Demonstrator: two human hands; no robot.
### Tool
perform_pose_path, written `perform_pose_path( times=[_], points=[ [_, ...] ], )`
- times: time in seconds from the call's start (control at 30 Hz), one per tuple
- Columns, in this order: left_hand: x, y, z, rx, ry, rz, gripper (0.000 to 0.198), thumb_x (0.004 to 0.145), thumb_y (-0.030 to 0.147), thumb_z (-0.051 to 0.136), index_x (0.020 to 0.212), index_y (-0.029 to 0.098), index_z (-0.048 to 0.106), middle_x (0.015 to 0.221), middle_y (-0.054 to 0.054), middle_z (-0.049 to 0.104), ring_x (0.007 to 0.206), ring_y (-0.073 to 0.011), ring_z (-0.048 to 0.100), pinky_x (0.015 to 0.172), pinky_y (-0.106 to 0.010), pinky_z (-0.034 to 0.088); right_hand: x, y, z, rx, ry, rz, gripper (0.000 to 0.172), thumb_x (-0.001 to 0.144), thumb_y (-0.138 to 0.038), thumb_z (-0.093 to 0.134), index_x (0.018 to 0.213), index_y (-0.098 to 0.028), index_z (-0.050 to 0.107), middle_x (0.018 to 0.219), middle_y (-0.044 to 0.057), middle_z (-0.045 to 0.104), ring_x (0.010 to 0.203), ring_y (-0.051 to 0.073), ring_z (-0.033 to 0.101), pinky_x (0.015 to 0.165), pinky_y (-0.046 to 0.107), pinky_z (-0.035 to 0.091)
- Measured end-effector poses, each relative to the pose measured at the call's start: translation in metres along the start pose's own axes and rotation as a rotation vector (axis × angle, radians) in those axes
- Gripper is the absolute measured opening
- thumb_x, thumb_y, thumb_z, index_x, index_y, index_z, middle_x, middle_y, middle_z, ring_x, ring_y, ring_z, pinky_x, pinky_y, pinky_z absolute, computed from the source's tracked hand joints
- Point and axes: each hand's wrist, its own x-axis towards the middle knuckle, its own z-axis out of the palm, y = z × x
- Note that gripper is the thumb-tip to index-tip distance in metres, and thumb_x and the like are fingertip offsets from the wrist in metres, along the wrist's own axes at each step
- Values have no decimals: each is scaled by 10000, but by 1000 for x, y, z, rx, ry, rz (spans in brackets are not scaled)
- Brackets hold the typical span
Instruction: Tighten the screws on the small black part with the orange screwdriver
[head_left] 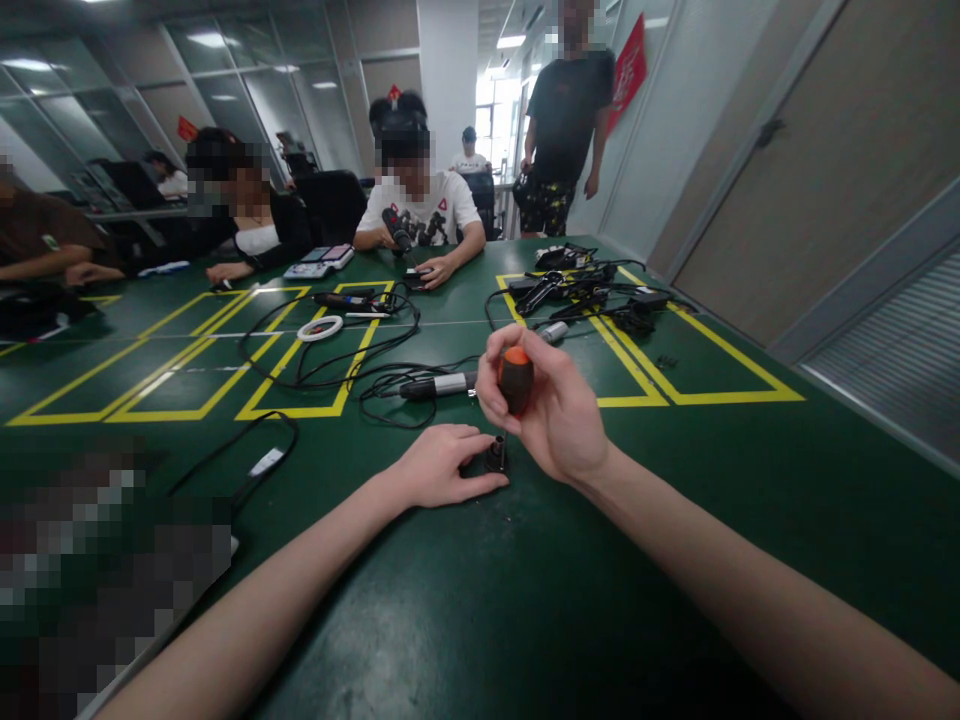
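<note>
My right hand point(551, 400) is closed around a screwdriver point(516, 382) with a black and orange handle. The handle's rounded end faces me, and its shaft points down, mostly hidden behind my fingers. Below it, a small black part point(496, 456) with a short upright tube stands on the green table. My left hand point(446, 468) lies on the table with thumb and fingers closed around that part from the left. Whether the screwdriver's tip touches the part, I cannot tell.
A black and silver electric screwdriver point(435, 386) with a coiled cable lies just beyond my hands. Black cables and tools point(570, 290) are heaped at the back right. A white ring point(319, 328) lies farther left. A co-worker point(424, 210) sits opposite, holding a tool.
</note>
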Motion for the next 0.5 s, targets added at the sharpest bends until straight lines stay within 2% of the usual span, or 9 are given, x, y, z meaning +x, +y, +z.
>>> perform_pose_path(
  times=[0.1, 0.33, 0.4, 0.5],
  points=[
    [0, 0, 0, 4, 3, 3, 381, 962, 540, 632, 819, 187, 637, 716, 3, 583, 658, -149, 562, 611, -268, 380, 0, 0, 1, 9, 10, -20, 390, 853, -539, 719, 791, -238, 479, 561, -77, 542, 401, 71, 367, 408, 213, 256],
    [0, 1, -1, -12, -7, 0, 367, 962, 524, 639, 825, 183, 644, 714, 0, 586, 648, -147, 546, 603, -262, 362, 2, -2, 1, 22, -17, 45, 503, 880, -635, 661, 644, -207, 540, 489, -65, 427, 401, 72, 306, 387, 223, 221],
    [0, 1, -1, -15, -16, -3, 372, 966, 531, 629, 833, 185, 645, 715, -1, 587, 652, -147, 548, 603, -260, 364, 1, -2, 1, 26, -26, 37, 483, 876, -644, 656, 682, -214, 553, 482, -76, 397, 403, 76, 283, 387, 221, 215],
    [0, 1, -1, -15, -20, -4, 380, 970, 541, 617, 838, 186, 643, 729, -7, 597, 669, -152, 562, 613, -263, 376, 0, -2, 0, 36, -31, 2, 409, 861, -592, 697, 777, -233, 519, 510, -89, 441, 400, 71, 290, 398, 210, 228]
  ],
)
